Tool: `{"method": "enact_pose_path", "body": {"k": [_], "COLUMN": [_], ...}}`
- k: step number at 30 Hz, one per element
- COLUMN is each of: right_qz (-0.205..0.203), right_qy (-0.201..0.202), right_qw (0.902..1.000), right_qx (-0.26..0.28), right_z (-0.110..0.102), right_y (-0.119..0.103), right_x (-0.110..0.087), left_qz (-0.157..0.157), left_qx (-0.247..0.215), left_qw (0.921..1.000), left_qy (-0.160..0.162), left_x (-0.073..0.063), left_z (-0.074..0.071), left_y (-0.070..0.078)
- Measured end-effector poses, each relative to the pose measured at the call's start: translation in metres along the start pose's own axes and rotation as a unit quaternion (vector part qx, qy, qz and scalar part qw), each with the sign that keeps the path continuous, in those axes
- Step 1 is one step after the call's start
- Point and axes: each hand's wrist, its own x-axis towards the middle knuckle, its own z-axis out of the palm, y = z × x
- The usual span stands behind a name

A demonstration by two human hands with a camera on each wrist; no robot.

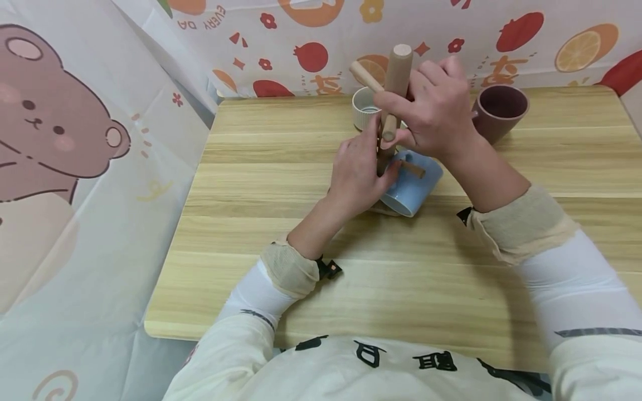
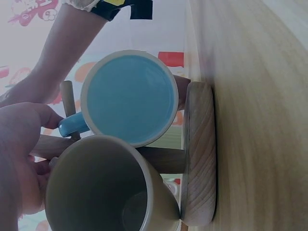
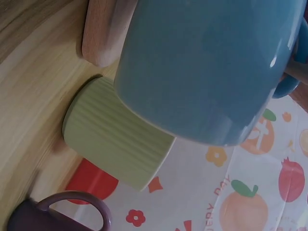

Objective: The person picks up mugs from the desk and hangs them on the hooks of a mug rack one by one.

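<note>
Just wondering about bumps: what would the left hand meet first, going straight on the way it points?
Probably the wooden post, which the left hand seems to be touching, though depth is unclear.

Upright wooden rack (image 1: 399,69), blue mug (image 1: 408,192) hanging

Wood with a smooth, matt finish is seen in the mug stand (image 1: 399,72); the blue mug (image 3: 207,72) is coated in a smooth, glossy, ceramic-looking glaze, the pale green cup (image 3: 115,134) is finely ribbed, the purple mug (image 1: 497,118) is smoothly finished, the tabletop (image 1: 251,223) is covered in wood grain, and the sleeves (image 1: 577,278) are made of cloth
</note>
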Motion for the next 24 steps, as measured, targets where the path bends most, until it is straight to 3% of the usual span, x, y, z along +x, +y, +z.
{"method": "enact_pose_path", "body": {"k": [15, 24], "right_qz": [0.004, 0.007], "right_qy": [0.03, 0.031], "right_qw": [0.9995, 0.9994], "right_qx": [-0.01, -0.009], "right_z": [0.0039, 0.0036], "right_y": [-0.002, -0.0026], "right_x": [-0.0014, -0.0011], "left_qz": [0.003, -0.013], "left_qx": [-0.004, 0.004], "left_qw": [1.0, 0.9999], "left_qy": [0.002, -0.008], "left_x": [-0.0007, -0.0006], "left_z": [0.0012, 0.001], "left_y": [0.001, 0.0023]}}
